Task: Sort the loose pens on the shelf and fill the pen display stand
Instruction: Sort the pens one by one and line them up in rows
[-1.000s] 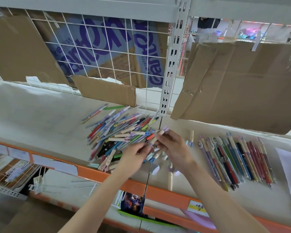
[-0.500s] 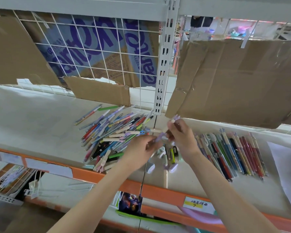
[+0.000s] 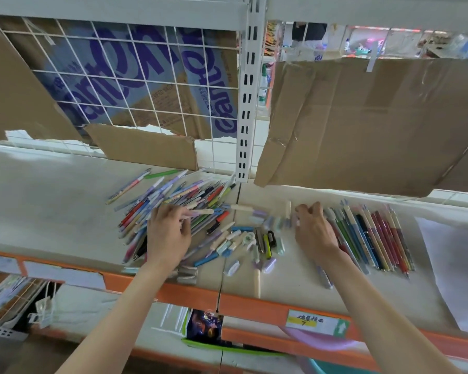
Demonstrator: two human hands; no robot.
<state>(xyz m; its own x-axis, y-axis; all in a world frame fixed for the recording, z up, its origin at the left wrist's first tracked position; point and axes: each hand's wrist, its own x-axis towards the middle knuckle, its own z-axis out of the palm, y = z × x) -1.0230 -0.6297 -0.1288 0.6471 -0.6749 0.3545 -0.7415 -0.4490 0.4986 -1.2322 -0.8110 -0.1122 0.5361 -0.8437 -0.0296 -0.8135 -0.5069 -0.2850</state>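
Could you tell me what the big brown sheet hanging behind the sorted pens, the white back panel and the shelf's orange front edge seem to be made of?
The brown sheet looks like matte corrugated cardboard: creased, with fold lines and a bent corner. The white back panel is a thin wire grid, probably coated metal. The orange front edge looks like painted metal, smooth and slightly glossy, though plastic can't be ruled out.

bg: white wire grid point(image 3: 135, 76) | cardboard sheets point(image 3: 362, 125) | white slotted upright point(image 3: 247, 103) | orange shelf edge point(image 3: 254, 306)

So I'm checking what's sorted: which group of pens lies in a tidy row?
The pens right of the right hand: that neat row of parallel pens lies side by side, unlike the jumbled multicoloured pile under the left hand.
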